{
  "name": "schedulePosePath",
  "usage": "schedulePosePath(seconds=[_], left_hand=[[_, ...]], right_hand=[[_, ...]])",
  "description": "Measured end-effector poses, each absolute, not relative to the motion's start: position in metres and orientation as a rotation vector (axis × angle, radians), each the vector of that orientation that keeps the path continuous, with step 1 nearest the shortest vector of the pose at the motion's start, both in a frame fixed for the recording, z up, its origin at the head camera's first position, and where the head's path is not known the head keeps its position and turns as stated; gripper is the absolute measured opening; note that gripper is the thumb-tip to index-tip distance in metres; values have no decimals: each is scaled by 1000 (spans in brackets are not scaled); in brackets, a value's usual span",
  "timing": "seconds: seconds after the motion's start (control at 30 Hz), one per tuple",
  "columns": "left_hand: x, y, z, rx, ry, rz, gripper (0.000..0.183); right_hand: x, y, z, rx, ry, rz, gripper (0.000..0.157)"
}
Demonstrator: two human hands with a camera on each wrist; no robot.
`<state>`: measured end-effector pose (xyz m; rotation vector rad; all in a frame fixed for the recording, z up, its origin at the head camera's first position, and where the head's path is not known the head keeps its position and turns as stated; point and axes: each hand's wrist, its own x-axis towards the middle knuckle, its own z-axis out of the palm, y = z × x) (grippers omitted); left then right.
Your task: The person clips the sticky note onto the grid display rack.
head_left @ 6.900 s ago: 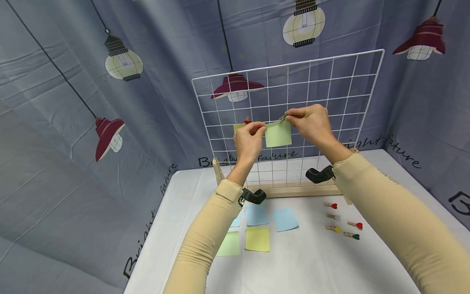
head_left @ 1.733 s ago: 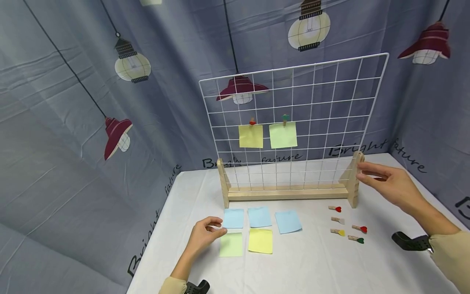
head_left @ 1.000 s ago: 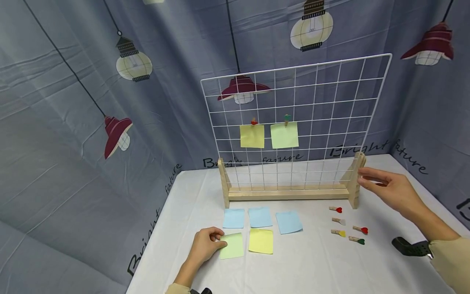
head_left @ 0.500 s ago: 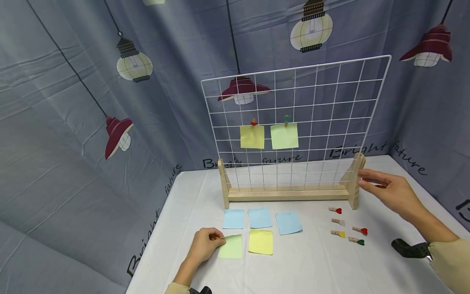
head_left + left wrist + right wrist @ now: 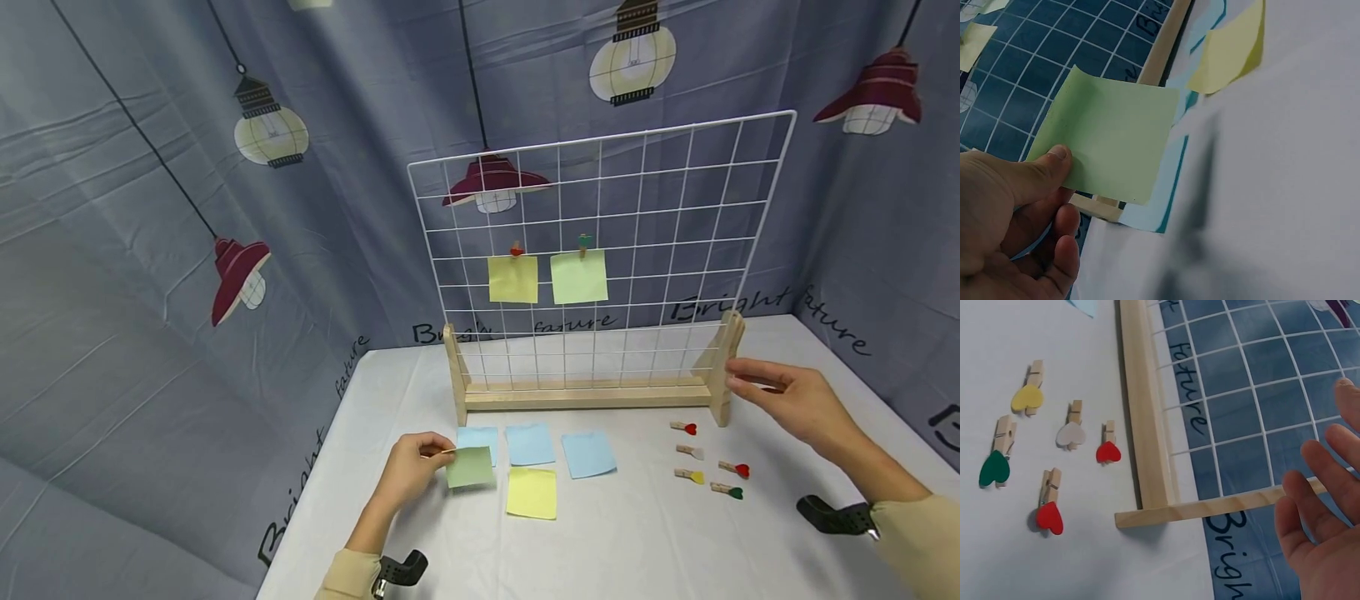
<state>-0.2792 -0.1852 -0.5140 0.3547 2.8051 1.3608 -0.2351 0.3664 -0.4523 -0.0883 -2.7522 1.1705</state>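
Observation:
My left hand (image 5: 409, 468) pinches a green sticky note (image 5: 1110, 134) between thumb and fingers at its left edge. The note is raised and tilted over the table, overlapping a blue sticky note (image 5: 480, 440) in the head view. A yellow sticky note (image 5: 532, 493) and two more blue notes lie to its right. My right hand (image 5: 797, 403) is beside the right wooden foot (image 5: 722, 371) of the white wire grid (image 5: 675, 208), fingers loosely bent and holding nothing. On the grid, a red-heart clothespin holds a yellow note (image 5: 513, 280) and a green-heart one a green note (image 5: 579, 278).
Several heart clothespins lie on the right of the white table, among them a yellow one (image 5: 1027, 397), a green one (image 5: 996, 464) and a red one (image 5: 1050, 512). A blue lamp-print curtain (image 5: 337, 167) hangs behind and at both sides.
The second note, held to the grid earlier, now hangs from its clothespin. My left hand went down to the green note on the table and lifted it. My right hand dropped slightly beside the foot.

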Motion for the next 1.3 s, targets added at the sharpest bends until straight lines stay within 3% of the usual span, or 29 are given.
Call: schedulePosePath(seconds=[0.87,1.3], left_hand=[[-308,-144,-443,450,2808,1512,8],[-315,-133,-426,476,2783,1575,7]], right_hand=[[-217,377,-506,-226,-2865,1218,74],[-208,381,-536,-281,-2884,1117,60]])
